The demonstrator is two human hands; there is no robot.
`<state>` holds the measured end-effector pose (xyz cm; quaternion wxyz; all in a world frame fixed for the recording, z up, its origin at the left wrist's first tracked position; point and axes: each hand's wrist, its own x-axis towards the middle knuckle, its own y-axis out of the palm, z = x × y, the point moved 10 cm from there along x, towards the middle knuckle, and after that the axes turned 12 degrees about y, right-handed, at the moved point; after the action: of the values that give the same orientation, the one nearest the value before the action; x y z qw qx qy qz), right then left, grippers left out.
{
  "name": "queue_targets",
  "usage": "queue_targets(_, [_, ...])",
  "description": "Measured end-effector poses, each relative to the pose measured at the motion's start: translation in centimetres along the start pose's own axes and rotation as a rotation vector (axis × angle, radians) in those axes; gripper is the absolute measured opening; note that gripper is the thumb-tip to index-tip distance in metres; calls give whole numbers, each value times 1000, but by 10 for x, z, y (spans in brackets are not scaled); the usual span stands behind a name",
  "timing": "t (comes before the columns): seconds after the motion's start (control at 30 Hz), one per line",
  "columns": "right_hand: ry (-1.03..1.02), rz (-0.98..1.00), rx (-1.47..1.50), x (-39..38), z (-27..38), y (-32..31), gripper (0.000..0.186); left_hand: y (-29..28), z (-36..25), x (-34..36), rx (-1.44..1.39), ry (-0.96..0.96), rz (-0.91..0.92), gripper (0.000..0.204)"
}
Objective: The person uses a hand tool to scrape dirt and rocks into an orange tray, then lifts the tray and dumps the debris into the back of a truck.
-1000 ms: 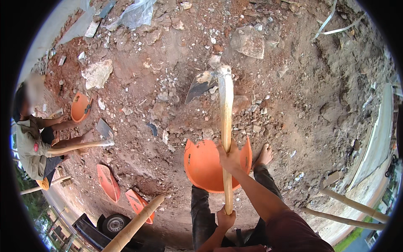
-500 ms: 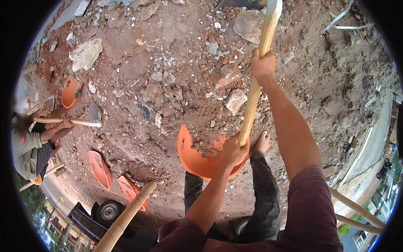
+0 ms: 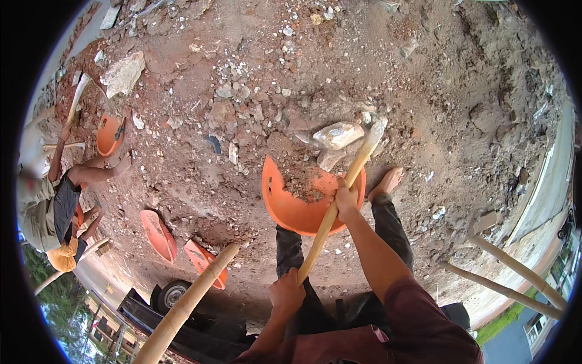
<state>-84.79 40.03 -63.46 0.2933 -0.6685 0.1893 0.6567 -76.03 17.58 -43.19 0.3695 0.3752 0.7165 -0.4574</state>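
Reddish, rubble-strewn earth (image 3: pixel 448 145) spreads around me, with a dark vehicle (image 3: pixel 145 315) standing along its near side. Over this earth slants a long wooden handle (image 3: pixel 320 236), crossing an orange basin (image 3: pixel 287 209) that sits open-fronted, loose soil (image 3: pixel 300 182) in its front part. Two narrower orange shells (image 3: pixel 159 238) lie off to the left. The right hand (image 3: pixel 347 200) is closed round that handle above the basin, the left hand (image 3: pixel 287 292) likewise, near its lower end.
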Motion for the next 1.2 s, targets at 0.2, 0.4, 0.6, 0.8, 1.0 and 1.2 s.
queue_targets(0.2, [215, 92, 174, -35, -150, -22, 19, 23, 66, -93, 171, -86, 79, 19])
queue_targets(0.4, [71, 110, 383, -47, -52, -72, 18, 18, 17, -40, 223, 219, -127, 16])
queue_targets(0.6, [-457, 31, 486, 13, 251, -153, 42, -49, -192, 179, 175, 634, -353, 26])
queue_targets(0.8, [-270, -79, 429, 83, 256, -87, 25, -127, -184, 218, 370, 531, -145, 24])
queue_targets(1.0, [-154, -167, 7, 53, 154, -8, 32, -80, -86, 123, 169, 240, -54, 32])
queue_targets(1.2, [-149, -128, -226, 36, 83, 46, 27, -40, -45, 60, 53, 55, -55, 32])
